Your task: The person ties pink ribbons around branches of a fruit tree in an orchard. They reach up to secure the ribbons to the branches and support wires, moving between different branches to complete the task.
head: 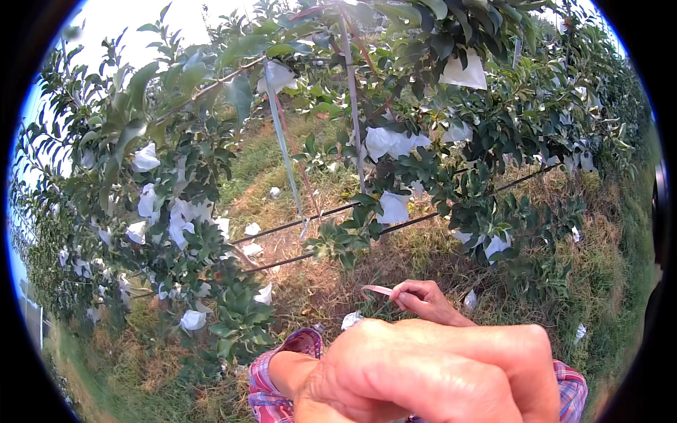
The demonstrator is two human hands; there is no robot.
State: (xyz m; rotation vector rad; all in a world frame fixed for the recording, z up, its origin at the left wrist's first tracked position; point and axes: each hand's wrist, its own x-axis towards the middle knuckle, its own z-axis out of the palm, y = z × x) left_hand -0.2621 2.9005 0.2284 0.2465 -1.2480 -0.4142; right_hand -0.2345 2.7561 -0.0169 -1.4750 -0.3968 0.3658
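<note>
My left hand is very close to the camera, its back towards me and its fingers curled downward. Whether anything is inside those fingers is hidden. Beyond it, my right hand pinches a thin pale pinkish strip between thumb and fingertips. The strip's free end bends over to the left. Part of my right forearm is covered by the left hand. In front of me stand leafy fruit trees hung with white bags, among them one bag just above a dark horizontal line.
Two dark horizontal lines, perhaps irrigation hoses, cross between the trees. A grey upright pole and a slanting pale tape rise before me. Several white bags, one of them near my hands, lie on the grass. A leafy branch hangs close overhead.
</note>
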